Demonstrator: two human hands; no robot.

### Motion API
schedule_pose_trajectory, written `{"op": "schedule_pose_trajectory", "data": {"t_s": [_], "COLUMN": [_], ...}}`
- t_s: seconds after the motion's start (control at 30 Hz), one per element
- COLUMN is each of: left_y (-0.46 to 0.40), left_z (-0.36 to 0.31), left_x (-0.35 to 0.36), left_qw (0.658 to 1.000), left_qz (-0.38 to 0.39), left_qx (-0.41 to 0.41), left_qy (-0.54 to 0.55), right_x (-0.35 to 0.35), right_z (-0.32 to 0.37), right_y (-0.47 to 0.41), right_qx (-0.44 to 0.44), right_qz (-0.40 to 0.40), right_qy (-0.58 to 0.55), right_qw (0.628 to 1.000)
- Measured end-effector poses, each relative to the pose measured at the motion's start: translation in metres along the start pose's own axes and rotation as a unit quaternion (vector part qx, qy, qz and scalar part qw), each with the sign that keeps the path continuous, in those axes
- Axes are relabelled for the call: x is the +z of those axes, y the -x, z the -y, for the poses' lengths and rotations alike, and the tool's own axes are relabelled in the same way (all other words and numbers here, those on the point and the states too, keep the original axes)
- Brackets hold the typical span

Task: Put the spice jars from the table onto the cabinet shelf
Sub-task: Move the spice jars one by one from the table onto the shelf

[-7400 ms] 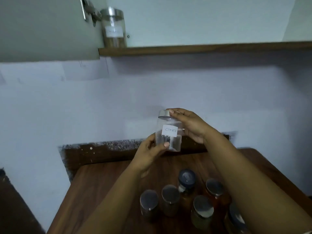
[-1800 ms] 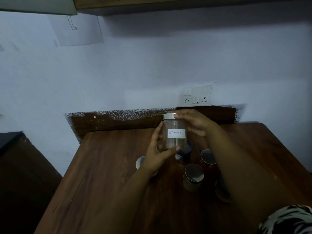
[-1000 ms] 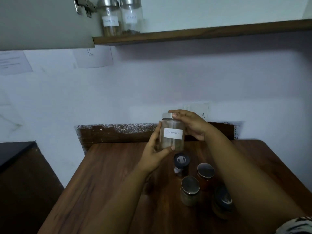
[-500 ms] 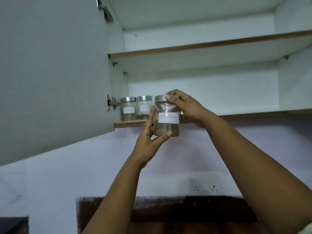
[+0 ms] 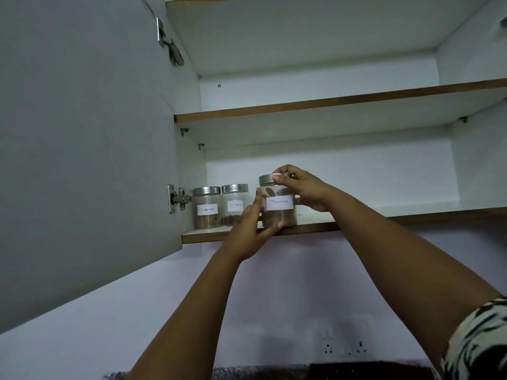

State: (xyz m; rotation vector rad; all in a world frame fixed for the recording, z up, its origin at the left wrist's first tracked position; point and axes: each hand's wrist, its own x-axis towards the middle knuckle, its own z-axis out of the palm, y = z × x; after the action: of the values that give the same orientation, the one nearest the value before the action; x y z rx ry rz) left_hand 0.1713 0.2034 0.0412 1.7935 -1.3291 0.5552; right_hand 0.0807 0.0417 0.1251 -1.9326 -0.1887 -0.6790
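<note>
Cinnamon jar [image 5: 278,204] now up at shelf [image 5: 384,215] edge, off tabletop | both hands [image 5: 248,229] clamped on it | we judge third jar nearly placed

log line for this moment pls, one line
step: placing cinnamon jar on lower shelf | left hand: on jar side | right hand: on lid | shelved: clove jar, unread jar

Head camera tilted upward, close below open cabinet [image 5: 315,105].
</note>
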Motion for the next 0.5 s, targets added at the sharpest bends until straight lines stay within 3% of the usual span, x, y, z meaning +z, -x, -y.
{"op": "schedule_pose_trajectory", "data": {"t_s": [0.13,0.27,0.5], "left_y": [-0.001,0.009,0.004], "left_z": [0.029,0.064,0.075], "left_x": [0.002,0.015,0.020], "left_qw": [0.980,0.904,0.875], "left_qz": [-0.079,-0.171,-0.218], "left_qx": [0.046,0.152,0.193], "left_qy": [-0.176,-0.362,-0.386], "right_x": [-0.004,-0.006,0.001], "right_z": [-0.013,-0.035,-0.047], "right_y": [-0.027,-0.055,-0.087], "right_qx": [0.033,0.065,0.096], "right_qz": [0.012,-0.007,0.009], "right_qy": [0.026,0.065,0.098], "right_qw": [0.999,0.996,0.991]}}
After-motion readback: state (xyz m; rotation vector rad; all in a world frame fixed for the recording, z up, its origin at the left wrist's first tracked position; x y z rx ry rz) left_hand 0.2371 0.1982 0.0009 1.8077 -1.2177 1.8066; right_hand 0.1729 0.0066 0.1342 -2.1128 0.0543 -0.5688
